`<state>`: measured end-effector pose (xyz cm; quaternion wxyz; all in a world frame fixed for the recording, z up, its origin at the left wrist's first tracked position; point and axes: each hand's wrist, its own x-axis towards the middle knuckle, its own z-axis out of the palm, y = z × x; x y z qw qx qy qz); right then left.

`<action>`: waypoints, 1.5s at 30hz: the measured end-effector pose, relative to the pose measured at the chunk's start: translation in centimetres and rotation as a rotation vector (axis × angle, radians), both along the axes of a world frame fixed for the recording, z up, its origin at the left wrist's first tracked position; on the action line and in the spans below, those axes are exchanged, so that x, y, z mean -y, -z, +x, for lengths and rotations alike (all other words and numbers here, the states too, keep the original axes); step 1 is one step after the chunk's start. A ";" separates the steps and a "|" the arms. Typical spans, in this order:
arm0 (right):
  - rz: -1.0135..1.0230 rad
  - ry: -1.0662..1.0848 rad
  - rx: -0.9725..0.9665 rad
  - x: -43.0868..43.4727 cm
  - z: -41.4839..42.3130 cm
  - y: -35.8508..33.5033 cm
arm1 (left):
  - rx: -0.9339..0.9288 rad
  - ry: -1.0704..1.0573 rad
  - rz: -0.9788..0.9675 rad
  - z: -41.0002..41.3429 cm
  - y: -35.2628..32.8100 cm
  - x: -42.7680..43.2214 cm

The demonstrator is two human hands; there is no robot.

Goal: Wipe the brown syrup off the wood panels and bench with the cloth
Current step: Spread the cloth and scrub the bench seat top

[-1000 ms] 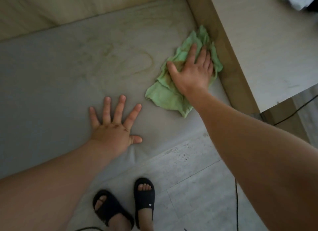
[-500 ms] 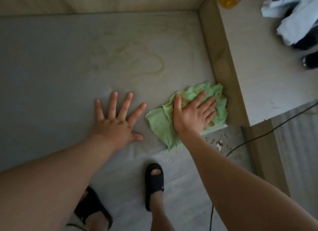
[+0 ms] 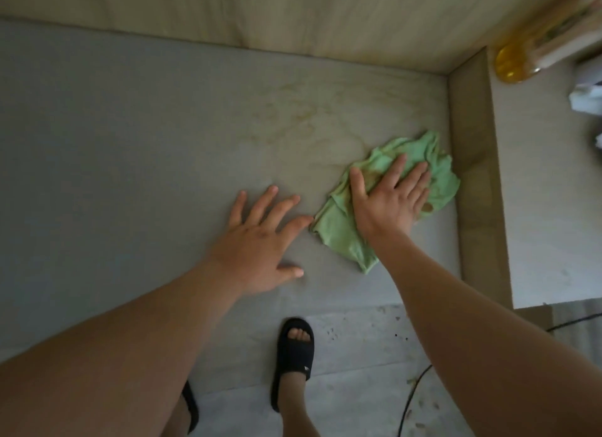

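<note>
Right grip [image 3: 387,205] seemingly flat atop cloth [image 3: 338,238]

Single head-worn view, wide-angle. It looks steeply down on the bench [image 3: 136,163] from above its front edge, close in. The back panel [image 3: 293,13] beyond the bench tops the frame; the floor [image 3: 358,355] before the bench fills the bottom.

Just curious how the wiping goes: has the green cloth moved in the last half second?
Yes. The green cloth under the right hand slid back from the front edge of the bench, along the side panel.
</note>
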<state>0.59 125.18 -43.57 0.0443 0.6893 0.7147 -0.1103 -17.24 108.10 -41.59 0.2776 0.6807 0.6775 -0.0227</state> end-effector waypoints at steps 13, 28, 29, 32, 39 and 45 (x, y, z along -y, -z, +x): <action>-0.057 -0.871 -0.062 2.5 -19.5 -1.0 | -0.233 -0.618 0.052 -13.2 -0.5 4.3; 0.028 -1.055 -0.040 3.0 -22.9 0.5 | -0.313 -0.714 0.115 -12.8 3.3 1.2; 0.030 -1.123 -0.033 2.4 -24.6 0.4 | -0.314 -0.720 0.139 -12.8 3.5 1.3; 0.032 -1.283 -0.046 0.4 -27.8 0.3 | -0.343 -0.732 0.187 -12.7 4.0 1.5; 0.100 -0.794 -0.031 -5.9 -19.2 0.2 | -0.358 -0.734 0.225 -12.7 4.3 1.5; 0.050 -0.410 -0.014 -3.8 -17.3 0.0 | -0.343 -0.744 0.242 -12.6 4.3 1.2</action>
